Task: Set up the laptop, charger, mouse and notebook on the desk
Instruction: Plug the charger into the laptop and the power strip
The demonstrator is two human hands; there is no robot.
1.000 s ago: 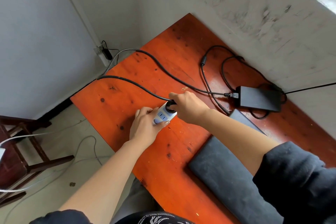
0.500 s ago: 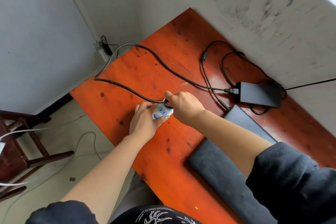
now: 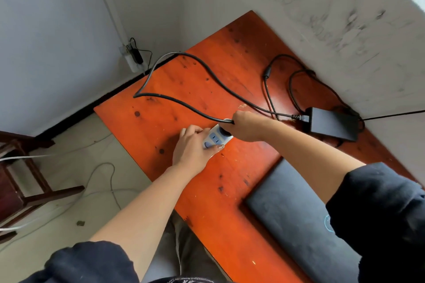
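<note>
A white power strip (image 3: 215, 138) lies on the orange-red desk (image 3: 184, 89), and my left hand (image 3: 193, 147) grips its near end. My right hand (image 3: 247, 125) is closed on the charger's black plug (image 3: 224, 130), which sits in the strip's far socket. The plug's thick black cable (image 3: 174, 99) loops left across the desk and back to the black charger brick (image 3: 333, 123) by the wall. A closed dark grey laptop (image 3: 296, 218) lies at the near right, partly under my right arm. No mouse or notebook is in view.
A thinner black cord (image 3: 268, 89) curls from the brick along the scuffed wall. A wall socket with a plug (image 3: 132, 56) sits low in the corner. A dark wooden chair (image 3: 20, 179) and white cables (image 3: 103, 179) are on the floor at left.
The view has shifted slightly. My right hand has pressed the plug down into the strip, while my left hand kept holding the strip in place.
</note>
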